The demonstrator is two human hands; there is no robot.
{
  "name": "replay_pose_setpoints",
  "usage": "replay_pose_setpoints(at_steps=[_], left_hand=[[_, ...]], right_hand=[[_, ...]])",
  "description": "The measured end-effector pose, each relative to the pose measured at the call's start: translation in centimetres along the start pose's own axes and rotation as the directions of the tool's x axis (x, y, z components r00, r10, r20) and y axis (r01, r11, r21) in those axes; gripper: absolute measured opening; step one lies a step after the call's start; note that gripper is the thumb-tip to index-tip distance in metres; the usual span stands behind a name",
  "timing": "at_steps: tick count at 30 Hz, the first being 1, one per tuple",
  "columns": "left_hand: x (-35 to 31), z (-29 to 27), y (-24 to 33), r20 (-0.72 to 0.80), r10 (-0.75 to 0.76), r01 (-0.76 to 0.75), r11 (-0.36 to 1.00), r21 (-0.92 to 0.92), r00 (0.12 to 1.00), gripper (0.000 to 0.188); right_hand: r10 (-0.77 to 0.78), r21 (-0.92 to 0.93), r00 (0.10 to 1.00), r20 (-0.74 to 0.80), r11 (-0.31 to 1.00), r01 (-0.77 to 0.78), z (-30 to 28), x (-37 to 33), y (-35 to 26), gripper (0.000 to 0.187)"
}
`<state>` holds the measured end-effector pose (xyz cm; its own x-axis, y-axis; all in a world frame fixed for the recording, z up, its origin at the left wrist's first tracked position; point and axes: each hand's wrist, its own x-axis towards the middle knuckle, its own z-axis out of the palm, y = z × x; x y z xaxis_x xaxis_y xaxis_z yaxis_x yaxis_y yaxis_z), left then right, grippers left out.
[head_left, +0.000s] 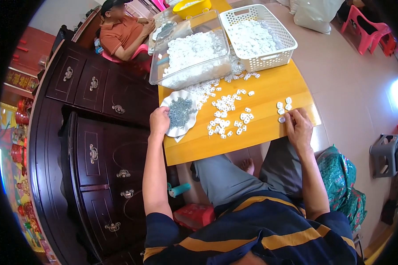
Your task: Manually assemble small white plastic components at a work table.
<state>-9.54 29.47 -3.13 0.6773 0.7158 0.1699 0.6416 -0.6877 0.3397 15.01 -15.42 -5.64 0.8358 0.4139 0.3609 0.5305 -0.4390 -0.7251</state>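
At the table's left edge, my left hand (pixel 160 120) grips the rim of a white scalloped plate (pixel 193 120). The plate holds a heap of small grey metal pieces (pixel 179 112), perhaps screws. Near the right edge, the fingers of my right hand (pixel 300 126) are closed at a small white plastic piece (pixel 281 119) on the tabletop. Just beyond it sit several like white pieces (pixel 288 107), set close together. Loose white two-holed pieces (pixel 225 103) are scattered across the middle of the wooden table (pixel 265 99).
A clear plastic bin (pixel 157 73) and a white perforated basket (pixel 269 62), both full of white pieces, stand farther back. Beyond them is a yellow basin (pixel 192 9). Another person (pixel 124 37) sits at far left. A dark drawer cabinet (pixel 95 132) borders the left side.
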Motion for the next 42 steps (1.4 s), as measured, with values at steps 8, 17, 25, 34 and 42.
replay_pose_setpoints(at_steps=[8,17,25,34,42], left_hand=[[-1.5,1.5,9.3,-0.026,0.215,-0.216,0.969,-0.121,0.976,0.026],[-2.1,3.6,8.5,-0.139,0.310,-0.292,0.947,0.137,0.941,0.010],[-0.6,3.7,9.4,-0.215,0.312,-0.310,0.950,0.042,0.925,0.011],[-1.0,3.3,8.0,-0.219,0.308,-0.287,0.950,0.120,0.926,0.008],[-4.7,2.7,12.3,-0.139,0.298,-0.296,0.955,0.034,0.944,0.019]], right_hand=[[-0.005,-0.030,1.000,-0.009,1.000,0.005,-0.2,0.0,0.2,0.013],[-0.021,-0.029,1.000,-0.017,0.999,0.020,-0.3,0.0,-0.2,0.013],[-0.008,-0.025,1.000,-0.008,1.000,0.008,-0.3,0.0,-0.2,0.013],[0.006,-0.025,1.000,-0.004,1.000,-0.006,-0.1,0.0,-0.2,0.012],[-0.016,-0.032,1.000,-0.017,0.999,0.015,-0.2,0.0,-0.3,0.011]])
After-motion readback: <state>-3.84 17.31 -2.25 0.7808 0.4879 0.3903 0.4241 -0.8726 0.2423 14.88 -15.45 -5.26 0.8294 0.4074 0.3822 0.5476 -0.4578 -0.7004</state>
